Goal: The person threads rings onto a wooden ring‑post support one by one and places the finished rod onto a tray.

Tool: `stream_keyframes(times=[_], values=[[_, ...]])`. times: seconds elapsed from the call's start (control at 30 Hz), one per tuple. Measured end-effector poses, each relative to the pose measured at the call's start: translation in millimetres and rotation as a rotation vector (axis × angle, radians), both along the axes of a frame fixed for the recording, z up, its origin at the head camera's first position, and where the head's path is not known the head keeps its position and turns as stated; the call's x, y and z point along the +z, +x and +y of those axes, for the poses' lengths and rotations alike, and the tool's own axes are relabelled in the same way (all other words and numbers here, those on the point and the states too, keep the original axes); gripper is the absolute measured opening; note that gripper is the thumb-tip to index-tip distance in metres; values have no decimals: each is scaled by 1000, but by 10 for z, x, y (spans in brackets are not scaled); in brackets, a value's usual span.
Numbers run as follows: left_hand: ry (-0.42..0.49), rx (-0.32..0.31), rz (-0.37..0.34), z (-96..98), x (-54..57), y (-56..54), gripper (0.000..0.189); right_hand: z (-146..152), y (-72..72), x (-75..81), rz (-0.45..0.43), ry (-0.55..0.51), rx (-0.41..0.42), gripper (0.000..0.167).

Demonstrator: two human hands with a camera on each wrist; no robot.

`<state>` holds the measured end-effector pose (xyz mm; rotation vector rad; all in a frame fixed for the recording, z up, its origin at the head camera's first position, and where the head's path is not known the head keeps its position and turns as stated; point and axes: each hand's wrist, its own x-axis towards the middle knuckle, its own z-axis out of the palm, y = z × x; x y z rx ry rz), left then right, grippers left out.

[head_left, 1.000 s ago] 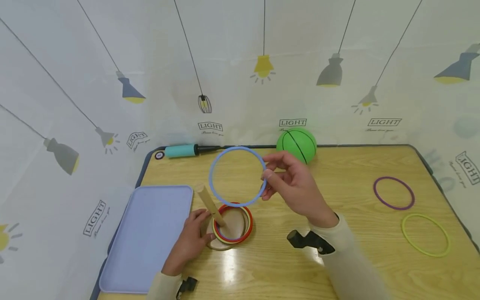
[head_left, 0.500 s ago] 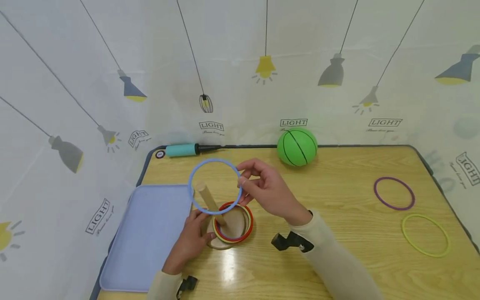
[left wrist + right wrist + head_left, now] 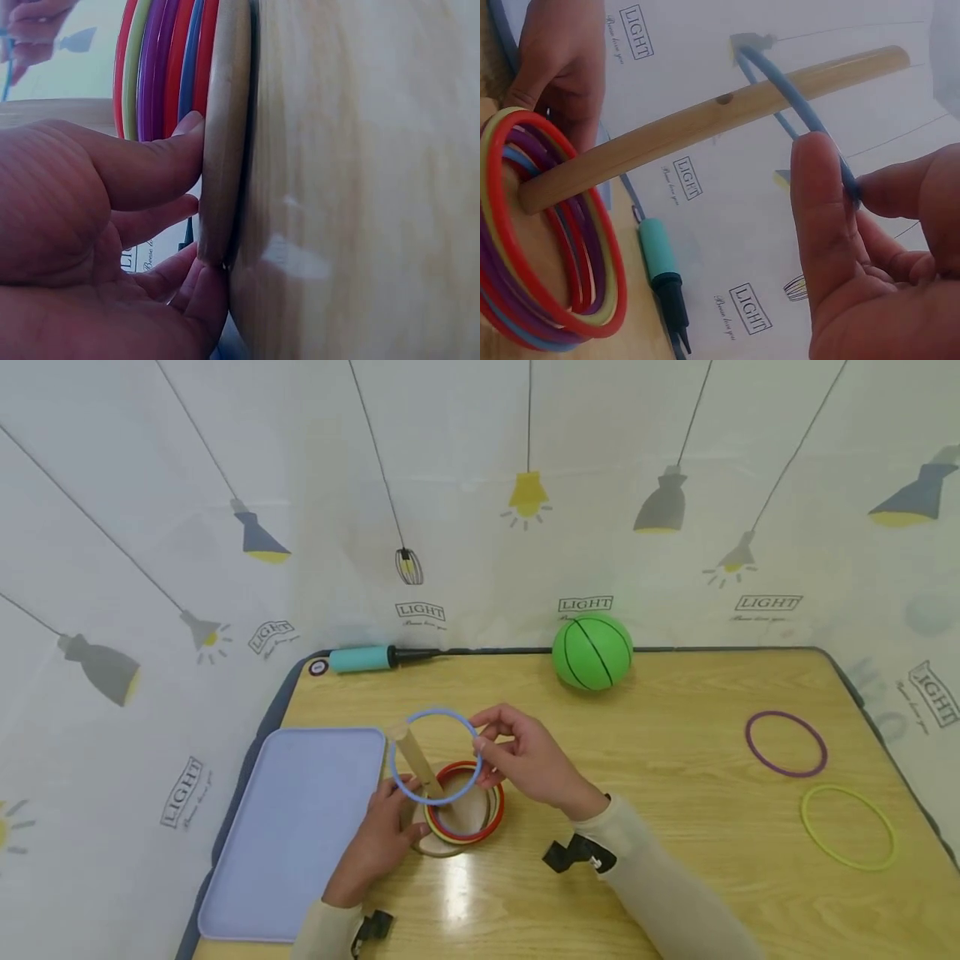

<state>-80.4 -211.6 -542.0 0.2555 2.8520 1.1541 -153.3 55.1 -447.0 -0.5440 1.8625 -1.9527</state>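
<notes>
My left hand (image 3: 378, 835) grips the rim of a round wooden base (image 3: 229, 97), thumb on the upper edge and fingertips at the underside. From this base rises a tilted-looking wooden peg (image 3: 416, 760). Around the peg's foot lies a stack of rings (image 3: 615, 262) in red, yellow-green, purple and blue. My right hand (image 3: 528, 764) pinches a blue ring (image 3: 438, 711) at its right side between thumb and fingers. In the right wrist view the peg's upper part passes through this blue ring, well above the stack.
A purple ring (image 3: 795, 774) and a yellow-green ring (image 3: 803, 812) lie on the table at the right. Left of the base is a pale lilac tray (image 3: 300, 827). Along the back edge are a turquoise hand pump (image 3: 362, 659) and a green ball (image 3: 592, 652).
My right hand has carried the blue ring left and down, from beside the peg's top to around its upper part. The left hand has stayed at the base.
</notes>
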Motion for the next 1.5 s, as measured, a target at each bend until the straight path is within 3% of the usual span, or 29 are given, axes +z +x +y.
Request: stream_keyframes(times=[0.5, 0.83, 1.5], values=[[54, -18, 15, -48, -103, 6, 67, 126, 70, -550, -73, 146, 70, 26], [82, 4, -43, -49, -98, -6, 71, 139, 115, -743, -21, 259, 9, 21], [75, -1, -83, -32, -88, 2, 69, 290, 119, -826, 70, 368, -82, 15]])
